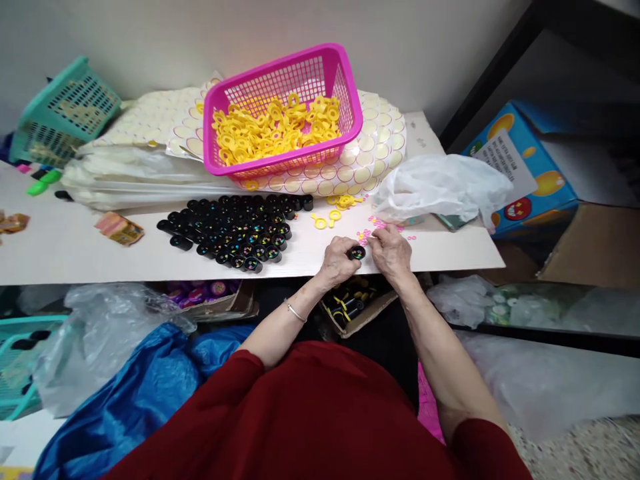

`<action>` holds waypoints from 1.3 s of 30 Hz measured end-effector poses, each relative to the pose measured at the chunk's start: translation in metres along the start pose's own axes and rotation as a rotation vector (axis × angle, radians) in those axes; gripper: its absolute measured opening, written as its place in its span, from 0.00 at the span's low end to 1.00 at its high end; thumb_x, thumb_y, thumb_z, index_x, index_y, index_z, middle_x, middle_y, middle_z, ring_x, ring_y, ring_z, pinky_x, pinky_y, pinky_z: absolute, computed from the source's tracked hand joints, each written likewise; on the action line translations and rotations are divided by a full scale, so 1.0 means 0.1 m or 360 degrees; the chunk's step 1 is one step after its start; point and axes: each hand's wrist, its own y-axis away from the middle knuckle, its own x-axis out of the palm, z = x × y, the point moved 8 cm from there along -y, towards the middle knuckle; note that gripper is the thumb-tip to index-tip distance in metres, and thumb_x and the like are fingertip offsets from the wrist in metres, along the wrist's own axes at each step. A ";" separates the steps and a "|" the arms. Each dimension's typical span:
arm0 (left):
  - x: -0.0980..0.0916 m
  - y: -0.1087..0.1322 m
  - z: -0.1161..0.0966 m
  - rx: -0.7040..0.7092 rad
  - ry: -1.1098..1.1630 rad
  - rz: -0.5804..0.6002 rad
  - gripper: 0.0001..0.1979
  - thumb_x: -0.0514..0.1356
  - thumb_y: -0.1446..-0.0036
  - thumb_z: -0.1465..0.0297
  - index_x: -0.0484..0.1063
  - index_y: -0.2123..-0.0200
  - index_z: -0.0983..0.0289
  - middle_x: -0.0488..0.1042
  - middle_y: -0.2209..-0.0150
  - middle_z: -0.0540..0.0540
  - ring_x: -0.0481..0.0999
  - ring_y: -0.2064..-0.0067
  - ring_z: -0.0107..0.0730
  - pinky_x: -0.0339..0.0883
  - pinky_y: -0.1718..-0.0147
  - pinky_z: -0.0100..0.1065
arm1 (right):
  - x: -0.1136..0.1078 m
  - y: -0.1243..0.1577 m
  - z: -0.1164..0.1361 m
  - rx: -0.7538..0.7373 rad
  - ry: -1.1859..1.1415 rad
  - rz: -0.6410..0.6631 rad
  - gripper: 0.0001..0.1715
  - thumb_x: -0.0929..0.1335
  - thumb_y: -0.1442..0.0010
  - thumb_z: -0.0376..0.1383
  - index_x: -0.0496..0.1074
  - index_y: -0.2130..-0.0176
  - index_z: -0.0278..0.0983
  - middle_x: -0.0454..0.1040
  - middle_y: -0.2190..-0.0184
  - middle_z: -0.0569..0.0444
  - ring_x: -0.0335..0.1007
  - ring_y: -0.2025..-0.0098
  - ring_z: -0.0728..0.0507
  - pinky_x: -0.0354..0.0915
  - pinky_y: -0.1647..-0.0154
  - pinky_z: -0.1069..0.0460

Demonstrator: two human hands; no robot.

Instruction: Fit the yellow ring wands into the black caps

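Observation:
My left hand (339,260) is closed around a small black round cup (357,253), whose open top shows coloured bits inside. Beside it, the fingers of my right hand (391,252) are bent together at the small pink rings (364,236) on the table; whatever they pinch is too small or hidden to make out. To the left stands a packed group of similar black cups (235,230), many with coloured bits in them. A few yellow ring-shaped pieces (334,215) lie just beyond my hands.
A pink basket (283,167) of yellow pieces rests on printed sheets (383,133) at the back. A white plastic bag (440,187) and a blue carton (525,167) are on the right. Below the table edge, a cardboard box (367,317) holds black and yellow parts.

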 end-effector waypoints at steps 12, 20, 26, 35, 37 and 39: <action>0.00 0.03 0.03 0.0046 0.0126 -0.0049 0.15 0.59 0.64 0.79 0.75 0.68 0.62 0.77 0.67 0.53 0.70 0.62 0.37 0.67 0.57 0.40 | 0.39 -0.69 0.73 -0.0663 0.0338 0.0464 0.21 0.61 0.45 0.27 0.75 0.56 0.40 0.70 0.56 0.47 0.64 0.57 0.41 0.56 0.64 0.50; 0.02 0.02 0.01 0.0116 0.0155 -0.0028 0.15 0.61 0.64 0.78 0.75 0.68 0.62 0.77 0.66 0.54 0.72 0.61 0.39 0.67 0.58 0.41 | 0.65 -0.74 0.93 -0.0851 0.0616 0.0638 0.14 0.60 0.42 0.29 0.74 0.65 0.36 0.71 0.61 0.44 0.65 0.63 0.42 0.53 0.70 0.50; 0.07 0.00 0.03 0.0118 0.0151 0.0026 0.11 0.62 0.63 0.76 0.74 0.70 0.64 0.76 0.69 0.54 0.71 0.64 0.37 0.66 0.57 0.40 | 0.32 -0.74 0.60 -0.0450 -0.0037 0.0294 0.13 0.62 0.45 0.33 0.72 0.60 0.36 0.72 0.70 0.49 0.65 0.69 0.43 0.58 0.70 0.50; -0.21 0.11 0.19 -0.0054 0.0743 -0.0160 0.24 0.56 0.65 0.77 0.73 0.59 0.66 0.73 0.56 0.58 0.71 0.60 0.34 0.67 0.61 0.36 | -0.25 -0.07 0.00 0.0293 -0.1475 0.0086 0.12 0.71 0.57 0.40 0.73 0.69 0.37 0.64 0.80 0.60 0.53 0.82 0.53 0.50 0.81 0.54; -0.32 0.15 0.28 -0.0192 0.0931 -0.0310 0.21 0.54 0.64 0.77 0.74 0.62 0.66 0.74 0.60 0.56 0.70 0.62 0.31 0.66 0.62 0.34 | -0.23 0.02 0.01 0.0301 -0.1476 0.0112 0.12 0.71 0.58 0.39 0.74 0.70 0.37 0.66 0.76 0.58 0.54 0.81 0.54 0.50 0.81 0.54; -0.37 0.17 0.35 -0.0345 0.1096 -0.0421 0.16 0.54 0.63 0.76 0.74 0.67 0.66 0.74 0.65 0.54 0.70 0.64 0.29 0.65 0.63 0.33 | -0.18 0.06 0.04 0.0275 -0.1449 0.0148 0.12 0.71 0.58 0.40 0.74 0.70 0.36 0.65 0.75 0.58 0.55 0.80 0.54 0.51 0.81 0.55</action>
